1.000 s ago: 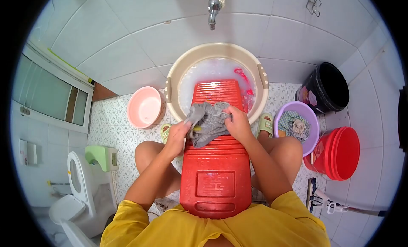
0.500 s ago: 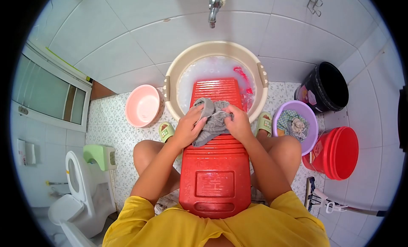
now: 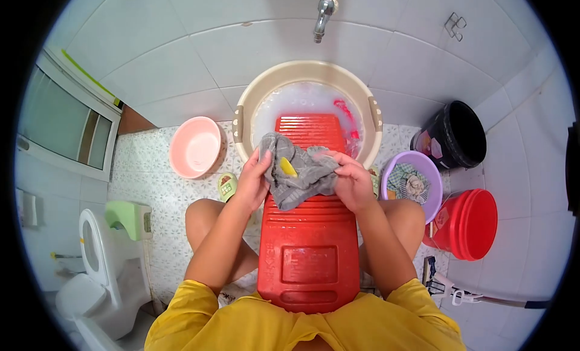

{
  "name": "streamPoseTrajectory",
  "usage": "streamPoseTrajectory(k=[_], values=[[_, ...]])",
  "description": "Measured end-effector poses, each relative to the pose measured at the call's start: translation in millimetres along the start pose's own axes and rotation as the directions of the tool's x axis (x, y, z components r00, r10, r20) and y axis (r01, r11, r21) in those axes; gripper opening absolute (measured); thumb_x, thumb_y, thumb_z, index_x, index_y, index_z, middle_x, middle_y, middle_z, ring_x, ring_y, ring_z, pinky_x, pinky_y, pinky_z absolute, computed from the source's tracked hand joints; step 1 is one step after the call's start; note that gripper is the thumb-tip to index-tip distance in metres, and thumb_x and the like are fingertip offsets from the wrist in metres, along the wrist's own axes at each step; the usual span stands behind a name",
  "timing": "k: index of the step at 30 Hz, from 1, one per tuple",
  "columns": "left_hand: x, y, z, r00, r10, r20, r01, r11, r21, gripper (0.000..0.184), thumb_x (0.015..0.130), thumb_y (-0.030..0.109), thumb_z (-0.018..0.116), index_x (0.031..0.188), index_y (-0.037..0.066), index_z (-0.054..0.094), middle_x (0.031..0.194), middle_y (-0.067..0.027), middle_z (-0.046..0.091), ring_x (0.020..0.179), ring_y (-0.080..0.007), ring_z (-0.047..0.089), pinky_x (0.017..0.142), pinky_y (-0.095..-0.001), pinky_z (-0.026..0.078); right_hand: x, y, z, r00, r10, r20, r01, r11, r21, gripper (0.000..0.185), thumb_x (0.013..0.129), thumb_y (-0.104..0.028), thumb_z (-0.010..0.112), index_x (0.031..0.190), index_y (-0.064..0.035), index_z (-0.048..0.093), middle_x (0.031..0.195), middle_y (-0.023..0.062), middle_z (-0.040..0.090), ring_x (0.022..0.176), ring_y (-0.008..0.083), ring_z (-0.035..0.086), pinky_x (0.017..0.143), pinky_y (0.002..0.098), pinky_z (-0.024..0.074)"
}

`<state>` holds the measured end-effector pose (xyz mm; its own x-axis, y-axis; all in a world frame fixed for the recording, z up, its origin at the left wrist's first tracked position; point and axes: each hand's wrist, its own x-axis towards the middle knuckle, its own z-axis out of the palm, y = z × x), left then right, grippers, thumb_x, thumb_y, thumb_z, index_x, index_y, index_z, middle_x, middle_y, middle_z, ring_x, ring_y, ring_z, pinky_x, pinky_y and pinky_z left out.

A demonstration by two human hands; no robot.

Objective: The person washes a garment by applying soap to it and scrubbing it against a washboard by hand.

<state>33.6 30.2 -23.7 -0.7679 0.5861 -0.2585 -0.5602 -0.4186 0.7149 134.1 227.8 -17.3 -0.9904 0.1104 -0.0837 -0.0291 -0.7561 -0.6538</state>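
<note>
A wet grey cloth is stretched between my two hands over the ridged red washboard. My left hand grips its left edge, with the thumb on top. On the right side my right hand pinches the other edge; its fingertips are slightly blurred. A small yellow piece shows in the cloth's folds; I cannot tell whether it is loose or part of the fabric. The board's far end rests in a beige basin of cloudy, sudsy water, where something bright pink floats.
A pink basin stands left of the beige one. On the right are a purple basin of clothes, a black bucket and a red bucket. A tap juts from the wall. A green stool and toilet stand left.
The bunched grey cloth has been spread wider, and my hands have moved apart. The yellow piece has come into sight. The camera view has shifted slightly.
</note>
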Motion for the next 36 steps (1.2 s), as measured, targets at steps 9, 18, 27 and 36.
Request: streamPoseTrajectory(k=[9, 18, 27, 36], values=[[11.9, -2.3, -15.2, 0.998, -0.034, 0.053, 0.044, 0.977, -0.21, 0.035, 0.093, 0.008, 0.053, 0.126, 0.002, 0.046, 0.115, -0.0099, 0.06, 0.105, -0.0162, 0.058, 0.091, -0.03, 0.048, 39.7, 62.4, 33.7, 0.902, -0.327, 0.281, 0.283, -0.043, -0.958, 0.036, 0.07, -0.004, 0.071, 0.106, -0.0023, 0.065, 0.119, 0.0195, 0.054, 0.109, 0.0376, 0.052, 0.093, 0.0406, 0.042], [14.5, -10.4, -22.3, 1.0, -0.015, 0.008, 0.015, 0.997, -0.08, 0.035, 0.096, 0.019, 0.05, 0.124, -0.001, 0.049, 0.114, -0.0101, 0.06, 0.102, -0.018, 0.06, 0.088, -0.0314, 0.049, 40.9, 57.5, 5.5, 0.881, -0.33, -0.34, 0.001, 0.719, -0.695, 0.033, 0.074, 0.001, 0.071, 0.106, 0.0068, 0.061, 0.104, 0.0123, 0.062, 0.089, 0.0158, 0.061, 0.078, 0.0271, 0.0497], [10.6, -3.0, -16.3, 0.967, -0.156, 0.201, 0.209, 0.936, -0.282, 0.045, 0.099, 0.036, 0.042, 0.131, 0.005, 0.042, 0.125, -0.0082, 0.054, 0.113, -0.0208, 0.054, 0.098, -0.0355, 0.042, 39.3, 60.8, 28.3, 0.918, -0.355, 0.175, 0.274, 0.253, -0.928, 0.032, 0.076, -0.007, 0.068, 0.105, 0.0022, 0.059, 0.1, 0.0134, 0.059, 0.094, 0.0246, 0.058, 0.082, 0.0334, 0.045], [9.1, -14.3, -5.4, 0.977, -0.027, 0.209, -0.035, 0.958, 0.286, 0.058, 0.077, -0.005, 0.067, 0.129, 0.001, 0.044, 0.115, -0.0061, 0.059, 0.102, -0.0136, 0.058, 0.09, -0.0288, 0.048, 53.7, 67.0, 11.9, 0.838, -0.528, -0.138, 0.132, 0.44, -0.888, 0.02, 0.085, -0.012, 0.065, 0.097, 0.0019, 0.058, 0.083, 0.0102, 0.063, 0.076, 0.0198, 0.06, 0.072, 0.0309, 0.0468]])
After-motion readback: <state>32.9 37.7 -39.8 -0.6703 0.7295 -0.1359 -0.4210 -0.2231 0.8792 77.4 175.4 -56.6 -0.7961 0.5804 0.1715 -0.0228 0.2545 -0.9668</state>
